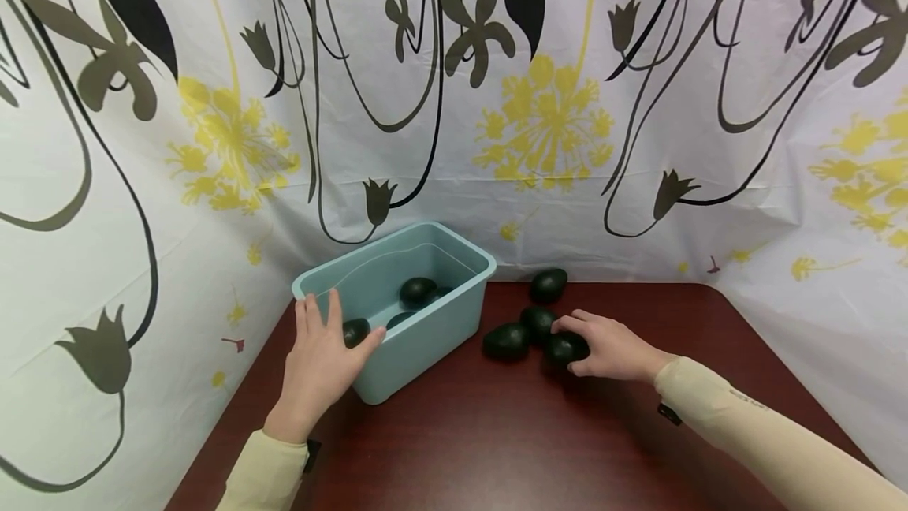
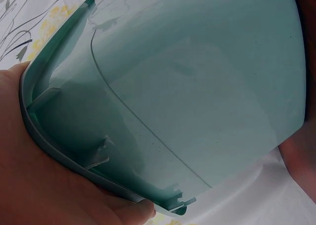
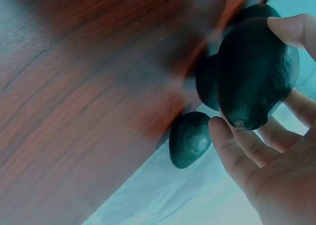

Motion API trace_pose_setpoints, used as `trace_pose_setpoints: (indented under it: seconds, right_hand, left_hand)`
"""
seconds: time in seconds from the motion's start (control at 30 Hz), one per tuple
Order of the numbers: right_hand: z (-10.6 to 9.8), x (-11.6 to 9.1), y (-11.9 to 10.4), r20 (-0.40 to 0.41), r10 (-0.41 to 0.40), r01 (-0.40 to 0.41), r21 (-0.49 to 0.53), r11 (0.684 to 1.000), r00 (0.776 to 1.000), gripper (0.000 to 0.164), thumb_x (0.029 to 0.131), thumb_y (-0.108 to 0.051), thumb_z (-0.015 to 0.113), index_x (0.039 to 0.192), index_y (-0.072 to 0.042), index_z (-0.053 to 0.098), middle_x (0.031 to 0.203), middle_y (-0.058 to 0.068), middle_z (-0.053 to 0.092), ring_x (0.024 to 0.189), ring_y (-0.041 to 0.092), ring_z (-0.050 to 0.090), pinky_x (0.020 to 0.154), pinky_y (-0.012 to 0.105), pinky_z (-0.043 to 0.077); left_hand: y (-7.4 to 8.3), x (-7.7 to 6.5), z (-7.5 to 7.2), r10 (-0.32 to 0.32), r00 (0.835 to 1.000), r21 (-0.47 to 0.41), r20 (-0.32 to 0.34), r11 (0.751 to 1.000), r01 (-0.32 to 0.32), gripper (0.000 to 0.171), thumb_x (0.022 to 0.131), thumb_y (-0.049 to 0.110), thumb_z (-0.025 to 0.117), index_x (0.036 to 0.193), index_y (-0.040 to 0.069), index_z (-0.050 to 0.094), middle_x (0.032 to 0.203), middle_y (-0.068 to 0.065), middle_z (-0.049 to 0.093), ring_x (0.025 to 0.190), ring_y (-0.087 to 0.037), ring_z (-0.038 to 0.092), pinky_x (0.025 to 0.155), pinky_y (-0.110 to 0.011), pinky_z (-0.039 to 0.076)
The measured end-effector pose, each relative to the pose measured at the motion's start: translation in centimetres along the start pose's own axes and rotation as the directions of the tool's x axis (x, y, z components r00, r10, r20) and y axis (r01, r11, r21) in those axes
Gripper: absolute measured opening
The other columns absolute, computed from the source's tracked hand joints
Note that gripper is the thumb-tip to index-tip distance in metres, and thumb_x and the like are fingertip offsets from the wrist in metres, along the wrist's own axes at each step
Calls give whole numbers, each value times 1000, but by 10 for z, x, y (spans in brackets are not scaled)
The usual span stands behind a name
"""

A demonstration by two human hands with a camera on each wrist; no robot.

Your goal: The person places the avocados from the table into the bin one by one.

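My right hand holds a dark green avocado just over the table, thumb on one side and fingers on the other. Right beside it lie two more avocados, and another avocado sits farther back by the wall cloth. On the left, my left hand rests across the near corner of a light blue plastic bin, fingers spread and fairly straight over the rim. Several avocados lie inside the bin, partly hidden by its wall and that hand.
A dark red-brown wooden table carries everything. Behind and beside it hangs a white cloth with flower prints, close to the bin's back corner. Part of the table's back edge shows behind the loose avocados.
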State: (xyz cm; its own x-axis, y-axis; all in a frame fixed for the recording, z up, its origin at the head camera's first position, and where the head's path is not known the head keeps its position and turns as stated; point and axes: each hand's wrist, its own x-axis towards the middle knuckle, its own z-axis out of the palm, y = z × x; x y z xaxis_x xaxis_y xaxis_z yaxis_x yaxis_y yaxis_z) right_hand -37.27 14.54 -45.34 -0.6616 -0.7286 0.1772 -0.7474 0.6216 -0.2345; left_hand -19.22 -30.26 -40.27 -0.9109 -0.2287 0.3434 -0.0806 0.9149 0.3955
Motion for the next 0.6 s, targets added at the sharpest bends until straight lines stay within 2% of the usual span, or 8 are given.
trace_pose_setpoints:
  seconds: [0.33, 0.6]
  right_hand:
    - [-10, 7, -10, -30, -6, 7, 23, 1000, 1000, 59, 77, -32, 82, 132, -30, 61, 112, -18, 52, 88, 5, 54, 75, 31, 48]
    - [-20, 12, -19, -68, -18, 21, 44, 999, 997, 57, 77, -31, 81, 130, -34, 60, 115, -19, 51, 91, 6, 55, 77, 33, 48]
  left_hand:
    - [1, 0, 0, -6, 1000, -4, -3, 1000, 6, 117, 85, 85, 41, 160, 0, 14, 161, -32, 8, 149, -48, 6, 76, -67, 52]
    - [0, 1, 1, -9, 1000, -2, -8, 1000, 9, 120, 84, 87, 40, 160, -1, 12, 161, -31, 9, 149, -48, 6, 78, -67, 51]
